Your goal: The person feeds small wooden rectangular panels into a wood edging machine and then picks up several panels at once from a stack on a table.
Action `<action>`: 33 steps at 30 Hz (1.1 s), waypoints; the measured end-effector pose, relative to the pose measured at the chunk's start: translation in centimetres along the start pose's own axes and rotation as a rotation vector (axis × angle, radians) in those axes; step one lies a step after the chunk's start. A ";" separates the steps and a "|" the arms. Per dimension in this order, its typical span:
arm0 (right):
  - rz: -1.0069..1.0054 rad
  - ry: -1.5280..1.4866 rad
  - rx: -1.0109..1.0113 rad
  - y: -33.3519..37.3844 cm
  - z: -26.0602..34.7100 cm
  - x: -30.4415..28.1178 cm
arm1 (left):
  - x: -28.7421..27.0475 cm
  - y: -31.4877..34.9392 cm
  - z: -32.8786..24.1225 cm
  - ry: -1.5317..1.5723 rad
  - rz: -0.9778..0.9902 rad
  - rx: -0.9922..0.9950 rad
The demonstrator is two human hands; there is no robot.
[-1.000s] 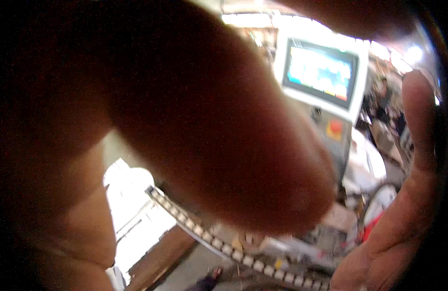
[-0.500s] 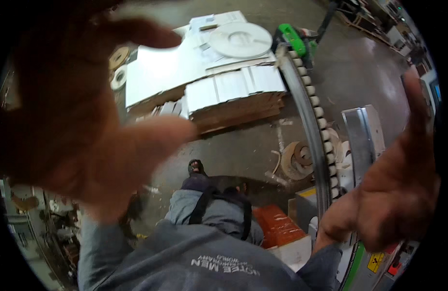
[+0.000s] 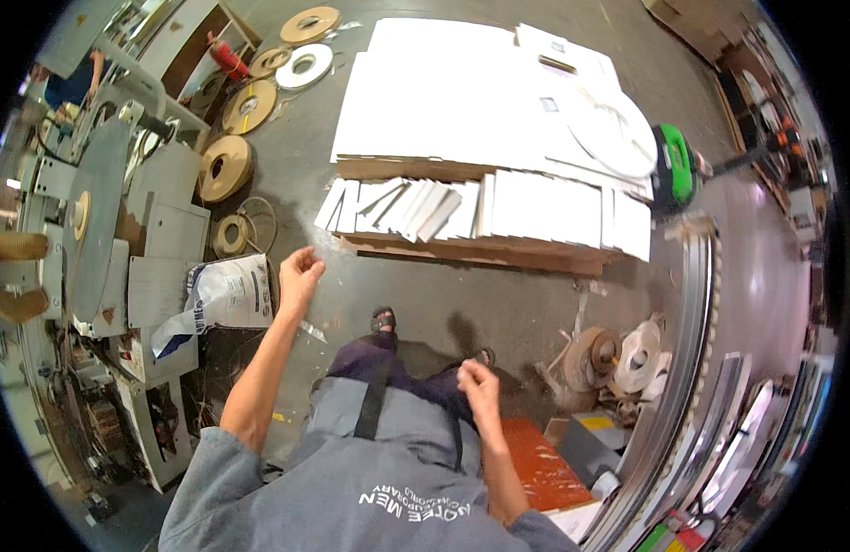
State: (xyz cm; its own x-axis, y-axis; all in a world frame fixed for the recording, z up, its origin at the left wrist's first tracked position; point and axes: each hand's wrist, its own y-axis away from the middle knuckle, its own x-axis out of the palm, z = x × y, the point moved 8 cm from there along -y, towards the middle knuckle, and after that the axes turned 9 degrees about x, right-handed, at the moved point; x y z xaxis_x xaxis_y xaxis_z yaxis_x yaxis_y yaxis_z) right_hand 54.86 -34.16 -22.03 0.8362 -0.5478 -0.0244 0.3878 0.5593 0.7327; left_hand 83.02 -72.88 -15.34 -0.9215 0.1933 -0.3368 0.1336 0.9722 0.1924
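Observation:
My left hand [image 3: 301,276] is held out over the floor, short of the near left corner of a low stack of white panels. Its fingers are loosely bent and a little apart, with nothing in them. Lower and to the right, my right hand [image 3: 480,386] hangs in front of my leg, fingers curled in and no object showing. On the stack's near side lie narrow white strips [image 3: 425,207], several of them tilted over one another. The large white panels [image 3: 443,92] lie flat behind them, and a white edge-band roll [image 3: 614,133] rests on top at the right.
Rolls of brown edge banding [image 3: 227,168] stand on the floor at the left, near a machine [image 3: 158,267] and a white sack [image 3: 232,290]. A roller rail [image 3: 692,322] runs along the right. A green-and-black device [image 3: 675,166] stands beyond it. A red-brown board [image 3: 545,465] is beside my right forearm.
Both hands have dropped from close before the camera to lower and farther away. The view has shifted, with the panel stack now farther right and more of the left side visible.

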 end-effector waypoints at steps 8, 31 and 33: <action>0.079 0.258 -0.032 -7.6 7.9 12.6 | -5.0 -9.2 9.6 -0.246 -0.043 -0.153; -0.458 0.305 0.016 -42.6 7.4 18.1 | 22.2 -31.4 26.4 -0.580 0.619 -0.016; -0.495 0.377 0.038 -42.7 7.4 18.5 | 22.0 -31.2 25.9 -0.626 0.543 0.089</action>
State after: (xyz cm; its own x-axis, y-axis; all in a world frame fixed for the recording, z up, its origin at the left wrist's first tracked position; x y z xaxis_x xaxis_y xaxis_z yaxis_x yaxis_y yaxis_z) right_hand 50.92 -72.81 -48.77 0.6427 -0.4752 -0.6009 0.7564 0.2689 0.5963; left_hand 68.02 -95.49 -52.67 -0.3507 0.6510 -0.6733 0.5536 0.7239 0.4116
